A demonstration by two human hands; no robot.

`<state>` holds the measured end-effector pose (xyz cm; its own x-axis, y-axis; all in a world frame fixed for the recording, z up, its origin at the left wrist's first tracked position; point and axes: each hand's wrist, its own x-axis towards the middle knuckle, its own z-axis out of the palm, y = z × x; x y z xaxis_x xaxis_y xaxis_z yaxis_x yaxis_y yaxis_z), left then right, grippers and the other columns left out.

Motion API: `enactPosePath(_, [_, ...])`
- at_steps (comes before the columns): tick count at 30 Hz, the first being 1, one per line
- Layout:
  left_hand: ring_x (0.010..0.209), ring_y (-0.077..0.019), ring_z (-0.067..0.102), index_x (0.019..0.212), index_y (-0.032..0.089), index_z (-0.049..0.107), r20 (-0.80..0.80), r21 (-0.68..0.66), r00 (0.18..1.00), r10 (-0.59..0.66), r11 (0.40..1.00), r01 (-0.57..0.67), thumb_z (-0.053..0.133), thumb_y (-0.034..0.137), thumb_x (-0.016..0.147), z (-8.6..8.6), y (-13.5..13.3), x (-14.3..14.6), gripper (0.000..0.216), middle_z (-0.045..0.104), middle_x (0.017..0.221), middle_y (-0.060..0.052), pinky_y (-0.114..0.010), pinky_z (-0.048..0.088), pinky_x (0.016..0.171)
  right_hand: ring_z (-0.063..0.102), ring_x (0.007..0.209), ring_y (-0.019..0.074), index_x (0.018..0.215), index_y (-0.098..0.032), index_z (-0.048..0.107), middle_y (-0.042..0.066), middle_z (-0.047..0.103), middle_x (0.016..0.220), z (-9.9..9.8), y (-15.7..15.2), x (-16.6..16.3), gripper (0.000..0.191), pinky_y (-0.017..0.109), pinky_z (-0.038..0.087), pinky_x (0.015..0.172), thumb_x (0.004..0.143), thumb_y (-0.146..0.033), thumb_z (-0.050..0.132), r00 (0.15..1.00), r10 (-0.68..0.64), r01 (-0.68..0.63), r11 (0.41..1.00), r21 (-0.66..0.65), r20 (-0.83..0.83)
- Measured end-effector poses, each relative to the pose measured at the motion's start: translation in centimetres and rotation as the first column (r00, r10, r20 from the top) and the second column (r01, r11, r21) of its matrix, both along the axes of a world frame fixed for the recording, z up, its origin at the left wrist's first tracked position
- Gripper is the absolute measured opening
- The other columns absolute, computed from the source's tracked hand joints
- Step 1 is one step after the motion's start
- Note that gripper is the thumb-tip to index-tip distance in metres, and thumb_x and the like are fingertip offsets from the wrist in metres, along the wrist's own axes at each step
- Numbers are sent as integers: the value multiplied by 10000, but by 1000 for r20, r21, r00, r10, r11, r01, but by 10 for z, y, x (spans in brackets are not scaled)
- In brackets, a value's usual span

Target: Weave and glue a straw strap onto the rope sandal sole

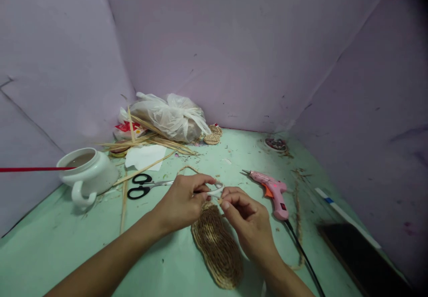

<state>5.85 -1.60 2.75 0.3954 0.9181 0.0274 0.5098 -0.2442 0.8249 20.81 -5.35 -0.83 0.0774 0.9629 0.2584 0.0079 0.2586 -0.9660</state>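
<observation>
A brown coiled, sole-shaped piece of braided fibre (217, 248) lies on the table, its far end under my fingertips. My left hand (183, 202) is closed, pinching a thin white strip (216, 191) that bends into a small loop. Facing it, my right hand (249, 219) has thumb and forefinger pressed together by the strip and a tan bit of fibre at the tip of the sole-shaped piece. Exactly what sits between the right fingertips is too small to make out. Black-handled scissors (139, 186) lie left of my left hand, blades partly hidden behind it.
Right of my hands lies a pink glue gun (272, 190) with a black cord. A white pot (88, 176) with liquid stands at left. Behind are dry fibre strips (150, 143), white paper (147, 158) and a plastic bag (170, 116). A dark flat object (361, 259) lies front right.
</observation>
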Motion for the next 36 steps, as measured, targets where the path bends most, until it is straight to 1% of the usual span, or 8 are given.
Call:
enactPosePath(7, [616,-124,538,1149,108,549,224,-216,972,74,976,-24,452,85,645,1,1,4,514,629,664,-4,-234,399,592,545,683,143,581,-178,608,18,583,707,4,-3,0,137,264,435,630,714,-163,575,997,73,-73,997,0,-29])
enactPosePath(13, [485,-86,459,1271,27,417,417,-472,871,259,881,-37,517,70,554,4,1,7,725,575,547,32,-219,373,541,565,677,163,575,-181,624,34,608,682,5,-2,-1,128,282,447,618,696,-155,588,994,105,-105,993,54,-2])
enactPosePath(19, [577,-102,504,1317,132,413,368,-265,908,201,959,-105,518,87,609,5,0,6,718,610,630,21,-225,394,593,563,690,162,577,-177,627,37,606,698,3,0,0,128,286,448,633,699,-159,595,993,113,-111,993,34,-36])
enactPosePath(23, [510,-102,497,1355,75,335,392,-380,905,167,925,-6,541,115,610,5,1,3,774,616,601,2,-229,408,556,554,708,157,589,-178,629,31,597,713,0,0,0,126,288,449,653,708,-152,596,987,137,-135,990,31,-78])
enactPosePath(26, [650,-142,579,1317,121,421,207,-17,956,206,978,-207,503,124,659,2,9,-8,663,658,706,-34,-249,445,661,564,720,162,604,-178,639,29,586,731,-2,-1,2,116,337,467,721,714,-161,608,976,164,-163,986,17,-146])
enactPosePath(28, [774,-169,614,1310,158,436,65,287,933,353,889,-356,468,119,686,1,20,-21,627,675,773,-41,-265,449,744,569,722,161,608,-182,646,22,577,731,-3,1,5,116,371,469,771,719,-178,614,966,171,-167,985,36,-196])
enactPosePath(31, [815,-214,641,1362,152,338,-229,312,870,437,879,-359,465,132,709,0,39,-41,666,694,814,-59,-314,469,751,564,736,163,613,-186,654,27,587,743,-6,4,9,114,354,467,754,720,-198,616,979,104,-96,994,54,-174])
enactPosePath(36, [1077,-282,540,1079,134,629,-349,489,848,399,849,-198,504,171,730,-2,43,-44,373,621,1132,-132,-401,412,922,545,720,158,619,-185,639,33,587,757,-8,6,9,111,309,448,673,724,-199,605,995,58,-59,998,-11,-79])
